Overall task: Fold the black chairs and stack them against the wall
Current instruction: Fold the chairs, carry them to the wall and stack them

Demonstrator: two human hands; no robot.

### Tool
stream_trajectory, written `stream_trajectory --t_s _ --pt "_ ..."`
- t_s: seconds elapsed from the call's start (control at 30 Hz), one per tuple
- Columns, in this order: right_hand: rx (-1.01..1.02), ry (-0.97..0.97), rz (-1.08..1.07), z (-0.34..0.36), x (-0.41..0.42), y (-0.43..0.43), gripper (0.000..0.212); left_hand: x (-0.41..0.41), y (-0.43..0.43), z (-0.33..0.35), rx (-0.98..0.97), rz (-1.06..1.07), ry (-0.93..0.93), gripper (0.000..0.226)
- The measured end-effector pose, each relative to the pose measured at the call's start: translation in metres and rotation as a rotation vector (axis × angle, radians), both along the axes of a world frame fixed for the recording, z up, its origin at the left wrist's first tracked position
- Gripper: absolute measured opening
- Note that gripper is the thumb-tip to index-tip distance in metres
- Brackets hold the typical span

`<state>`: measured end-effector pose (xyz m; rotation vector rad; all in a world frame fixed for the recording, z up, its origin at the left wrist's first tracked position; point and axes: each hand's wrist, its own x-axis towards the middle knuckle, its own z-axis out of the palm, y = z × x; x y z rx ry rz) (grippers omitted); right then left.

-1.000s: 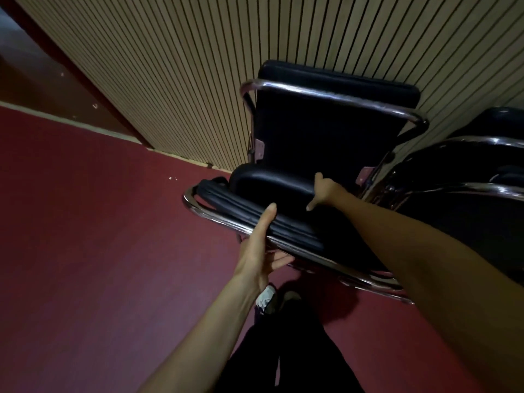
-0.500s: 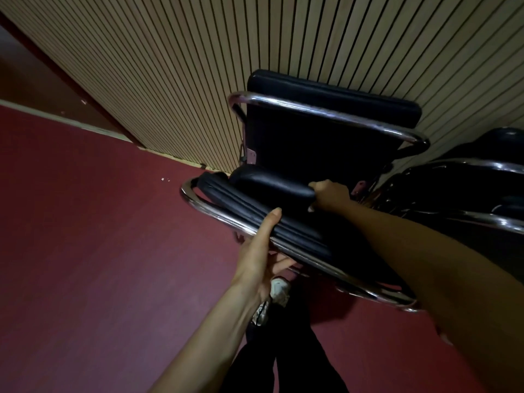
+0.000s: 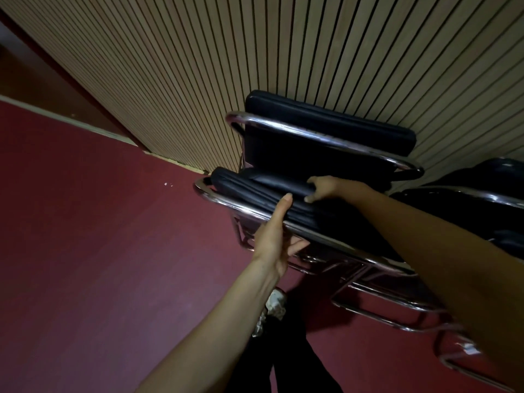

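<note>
A folded black chair (image 3: 255, 191) with a chrome tube frame is tilted in front of me, held off the red floor. My left hand (image 3: 273, 236) grips its near frame edge, thumb up over the cushion and fingers under the tube. My right hand (image 3: 323, 190) is curled over the top edge of its black cushion. Behind it, another black chair (image 3: 326, 131) leans against the slatted wooden wall (image 3: 255, 52). A further black chair (image 3: 487, 194) stands at the right, partly hidden by my right arm.
Red carpet (image 3: 99, 251) spreads to the left and below. My dark trouser legs and a light shoe (image 3: 273, 304) are under the held chair. Chrome chair legs (image 3: 397, 316) jut out at lower right. A dark door recess (image 3: 42, 89) sits at far left.
The held chair has moved closer to the chair at the wall and tipped more upright. My right hand has curled more tightly over the cushion edge. My left hand keeps its grip.
</note>
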<state>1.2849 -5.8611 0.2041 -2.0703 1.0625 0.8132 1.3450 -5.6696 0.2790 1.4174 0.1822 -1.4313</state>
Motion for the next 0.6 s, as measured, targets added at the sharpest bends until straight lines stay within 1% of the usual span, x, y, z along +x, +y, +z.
stream_trajectory --t_s 0.1,0.13,0.2,0.3,0.33,0.37,0.43,0.5,0.53,0.6 --pt "0.023 -0.161 -0.049 0.038 -0.008 0.002 0.044 0.0 -0.02 -0.005 0.021 0.047 0.017 0.048" --pt "0.036 -0.221 -0.075 0.05 -0.014 0.006 0.04 0.002 -0.026 -0.007 0.029 0.05 0.025 0.05" --pt "0.035 -0.323 -0.14 0.068 -0.031 0.014 0.043 0.005 -0.04 -0.01 0.021 0.048 0.049 0.054" --pt "-0.052 -0.446 -0.288 0.081 -0.058 0.026 0.051 0.009 -0.065 -0.011 -0.004 0.039 0.066 0.059" --pt "-0.083 -0.483 -0.29 0.083 -0.066 0.028 0.05 0.01 -0.073 -0.011 -0.003 0.045 0.061 0.06" --pt "-0.124 -0.495 -0.25 0.083 -0.073 0.028 0.053 0.01 -0.08 -0.012 -0.003 0.046 0.063 0.062" --pt "-0.223 -0.486 -0.145 0.08 -0.08 0.027 0.071 0.012 -0.089 -0.016 -0.013 0.036 0.079 0.066" --pt "-0.318 -0.514 -0.042 0.076 -0.082 0.027 0.086 0.013 -0.093 -0.017 -0.013 0.017 0.074 0.06" --pt "-0.375 -0.501 0.051 0.074 -0.08 0.028 0.097 0.015 -0.093 -0.018 -0.015 0.011 0.071 0.057" --pt "-0.454 -0.388 0.204 0.069 -0.076 0.028 0.115 0.019 -0.094 -0.02 -0.026 -0.002 0.082 0.056"
